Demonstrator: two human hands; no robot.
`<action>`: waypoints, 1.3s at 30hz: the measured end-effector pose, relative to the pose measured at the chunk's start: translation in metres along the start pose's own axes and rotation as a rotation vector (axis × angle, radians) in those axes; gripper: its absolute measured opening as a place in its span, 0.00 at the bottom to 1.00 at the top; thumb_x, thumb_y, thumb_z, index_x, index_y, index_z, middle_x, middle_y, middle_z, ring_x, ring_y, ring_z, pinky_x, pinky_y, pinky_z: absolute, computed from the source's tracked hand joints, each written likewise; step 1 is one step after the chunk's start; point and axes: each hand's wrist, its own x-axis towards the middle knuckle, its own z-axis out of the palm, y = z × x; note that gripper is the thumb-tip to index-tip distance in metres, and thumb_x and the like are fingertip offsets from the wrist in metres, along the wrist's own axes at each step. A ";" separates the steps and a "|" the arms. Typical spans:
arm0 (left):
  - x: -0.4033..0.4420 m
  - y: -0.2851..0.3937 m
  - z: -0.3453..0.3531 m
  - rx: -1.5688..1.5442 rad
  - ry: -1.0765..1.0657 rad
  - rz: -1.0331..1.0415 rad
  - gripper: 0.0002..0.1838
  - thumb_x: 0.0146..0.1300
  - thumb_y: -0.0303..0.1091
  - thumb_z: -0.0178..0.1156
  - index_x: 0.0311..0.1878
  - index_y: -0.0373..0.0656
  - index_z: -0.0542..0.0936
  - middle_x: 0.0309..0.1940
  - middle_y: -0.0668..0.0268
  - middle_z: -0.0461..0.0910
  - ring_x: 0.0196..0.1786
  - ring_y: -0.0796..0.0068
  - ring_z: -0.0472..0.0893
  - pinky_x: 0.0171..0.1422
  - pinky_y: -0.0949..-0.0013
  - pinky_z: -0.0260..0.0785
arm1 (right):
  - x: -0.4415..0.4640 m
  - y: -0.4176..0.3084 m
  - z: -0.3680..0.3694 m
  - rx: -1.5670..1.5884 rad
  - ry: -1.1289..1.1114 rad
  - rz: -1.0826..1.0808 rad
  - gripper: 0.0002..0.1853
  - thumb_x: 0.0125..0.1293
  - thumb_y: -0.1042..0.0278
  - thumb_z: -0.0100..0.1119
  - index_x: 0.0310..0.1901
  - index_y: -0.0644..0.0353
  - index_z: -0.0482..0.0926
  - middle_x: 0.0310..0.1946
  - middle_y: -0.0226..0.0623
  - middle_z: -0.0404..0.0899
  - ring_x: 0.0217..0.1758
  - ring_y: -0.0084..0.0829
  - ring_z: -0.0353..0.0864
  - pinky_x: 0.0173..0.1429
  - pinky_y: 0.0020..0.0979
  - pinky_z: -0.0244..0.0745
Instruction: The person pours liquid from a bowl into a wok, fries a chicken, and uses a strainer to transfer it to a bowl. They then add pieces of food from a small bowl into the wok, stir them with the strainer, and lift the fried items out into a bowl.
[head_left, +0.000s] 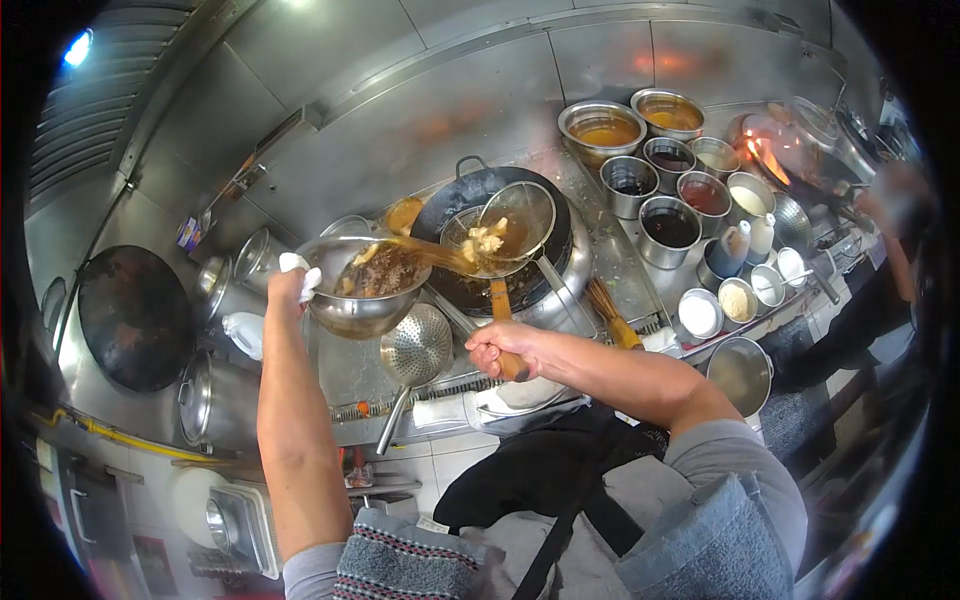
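Observation:
My left hand grips the rim of a steel bowl through a white cloth. The bowl is tilted to the right, with brown liquid and dark bits in it. A brown stream runs from its lip into a strainer over the wok. Pale fried-looking pieces lie in the strainer. Closed round a wooden handle that leads up to the strainer is my right hand. A second, wire-mesh strainer with a metal handle overlaps it. The wok's contents are partly hidden.
A perforated ladle lies left of my right hand. Steel pots of sauces and bowls of yellow liquid crowd the right side. A brush lies beside the wok. At far right, a person's arm is near a flaming wok.

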 end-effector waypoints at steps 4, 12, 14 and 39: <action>0.003 -0.005 0.002 0.104 -0.010 -0.028 0.13 0.59 0.33 0.58 0.45 0.38 0.79 0.26 0.63 0.80 0.18 0.71 0.76 0.14 0.66 0.60 | 0.006 0.003 -0.010 0.073 -0.025 0.035 0.16 0.70 0.69 0.46 0.22 0.50 0.62 0.15 0.17 0.60 0.15 0.13 0.59 0.21 0.19 0.63; 0.005 -0.008 0.002 0.036 -0.018 -0.030 0.15 0.55 0.30 0.59 0.44 0.33 0.80 0.29 0.59 0.81 0.24 0.68 0.80 0.20 0.64 0.65 | 0.012 0.005 -0.015 0.116 -0.052 0.038 0.16 0.68 0.69 0.47 0.21 0.50 0.62 0.15 0.20 0.60 0.15 0.13 0.59 0.21 0.19 0.64; 0.001 -0.004 0.004 0.009 -0.002 -0.077 0.11 0.58 0.31 0.59 0.42 0.37 0.81 0.27 0.63 0.81 0.21 0.70 0.78 0.17 0.66 0.63 | 0.016 0.008 -0.019 0.113 -0.053 0.035 0.16 0.68 0.69 0.47 0.21 0.50 0.62 0.15 0.19 0.60 0.15 0.13 0.59 0.21 0.20 0.63; 0.083 0.003 0.036 0.158 -0.130 0.170 0.21 0.51 0.31 0.63 0.49 0.31 0.77 0.36 0.54 0.82 0.31 0.63 0.83 0.26 0.61 0.71 | -0.110 0.088 -0.005 -1.416 0.555 0.025 0.18 0.65 0.72 0.54 0.54 0.63 0.61 0.20 0.39 0.72 0.15 0.30 0.72 0.20 0.35 0.69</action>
